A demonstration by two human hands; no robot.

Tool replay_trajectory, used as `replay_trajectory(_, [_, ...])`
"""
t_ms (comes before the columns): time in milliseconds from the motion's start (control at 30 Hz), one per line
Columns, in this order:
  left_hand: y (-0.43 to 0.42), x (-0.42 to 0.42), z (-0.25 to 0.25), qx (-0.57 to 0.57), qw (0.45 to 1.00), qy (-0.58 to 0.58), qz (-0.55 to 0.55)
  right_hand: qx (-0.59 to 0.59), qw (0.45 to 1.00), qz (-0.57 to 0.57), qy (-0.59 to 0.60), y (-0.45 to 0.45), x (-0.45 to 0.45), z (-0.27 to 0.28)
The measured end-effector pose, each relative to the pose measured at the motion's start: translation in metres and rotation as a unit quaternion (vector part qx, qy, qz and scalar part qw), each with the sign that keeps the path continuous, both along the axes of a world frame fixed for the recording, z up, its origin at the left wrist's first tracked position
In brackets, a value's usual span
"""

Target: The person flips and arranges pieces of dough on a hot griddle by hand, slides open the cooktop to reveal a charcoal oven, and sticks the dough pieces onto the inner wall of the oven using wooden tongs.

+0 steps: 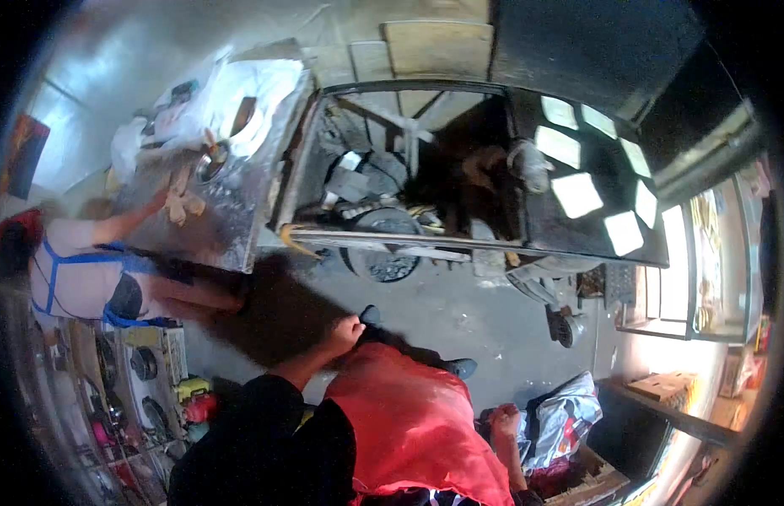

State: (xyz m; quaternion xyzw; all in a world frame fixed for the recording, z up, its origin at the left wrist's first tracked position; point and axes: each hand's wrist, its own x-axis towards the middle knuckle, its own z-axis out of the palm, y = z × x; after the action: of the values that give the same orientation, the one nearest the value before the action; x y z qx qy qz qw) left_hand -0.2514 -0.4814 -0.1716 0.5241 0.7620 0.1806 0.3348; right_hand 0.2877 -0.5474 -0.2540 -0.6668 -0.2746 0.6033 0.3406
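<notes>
My left hand [348, 331] is in front of my body with its fingers curled in. Nothing shows in it. My right hand [504, 419] hangs low at my side with its fingers folded, beside a silver-grey plastic bag [567, 413]. Whether it touches the bag I cannot tell. A red apron [409, 413] covers my front, between the two hands. Ahead stands a long dark-framed bench with an open pit [362, 181]. Several flat white squares [577, 196] lie spread on its dark right-hand top [539, 223].
At left, a co-worker [88, 261] reaches over a floury table [227, 219] holding pale pieces [183, 202] and a metal bowl [212, 163]. A round pan of grey lumps [392, 264] sits below the bench. Racks [147, 371] stand left, a glass case [704, 253] right.
</notes>
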Motion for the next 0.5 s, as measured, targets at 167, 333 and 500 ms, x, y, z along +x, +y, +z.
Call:
replay_trajectory(167, [-0.007,-0.120,-0.022,0.018,0.997,-0.078,0.011,-0.104,0.992,0.013,0.075,0.008,-0.127,0.013])
replay_trajectory(333, [0.024,-0.191,-0.043,0.009,0.910,-0.302,0.285,0.162,0.823,0.409,-0.361,0.017,-0.229,0.047])
replay_trajectory(500, [0.092,-0.231,-0.006,0.253,0.932,0.000,0.259,-0.014,0.960,0.214,-0.181,0.016,-0.247,0.072])
